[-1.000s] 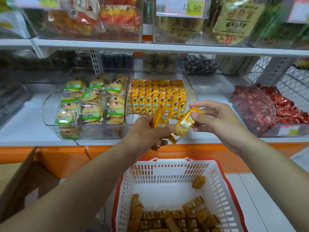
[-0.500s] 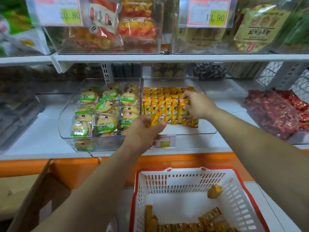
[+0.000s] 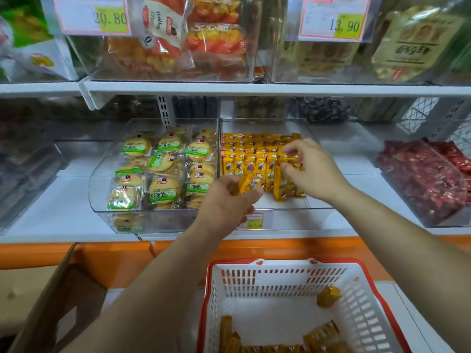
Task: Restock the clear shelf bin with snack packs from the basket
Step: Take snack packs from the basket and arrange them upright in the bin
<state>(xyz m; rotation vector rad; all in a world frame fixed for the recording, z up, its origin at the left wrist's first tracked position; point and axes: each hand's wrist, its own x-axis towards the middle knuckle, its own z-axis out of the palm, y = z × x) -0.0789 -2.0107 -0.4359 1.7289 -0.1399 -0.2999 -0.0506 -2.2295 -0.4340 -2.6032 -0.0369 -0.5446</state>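
My left hand (image 3: 224, 202) hangs just before the front wall of the clear shelf bin (image 3: 305, 204), at its left front corner, with the fingers curled round a yellow snack pack (image 3: 249, 181). That pack tilts up over the wall toward the rows. My right hand (image 3: 316, 171) is inside the bin at its right side. Thumb and fingertips pinch the end pack (image 3: 295, 160), which lies across the right end of the standing rows (image 3: 244, 154). The two hands are near each other but do not touch.

The rows fill the back and middle of the bin from its left wall most of the way across. Between the front row and the front wall a strip of bare bin floor shows, widest at the right front corner. A price tag (image 3: 252, 220) hangs on the front wall, partly behind my left hand.

Touching the bin's left wall is a cookie bin (image 3: 107, 200). A bin of red packs (image 3: 420, 182) stands well off to its right. Below the bin, in front of the orange ledge (image 3: 114, 253), sits the basket (image 3: 280, 262), with loose packs (image 3: 321, 336) along its near edge and one lone pack (image 3: 328, 296) at its right wall.
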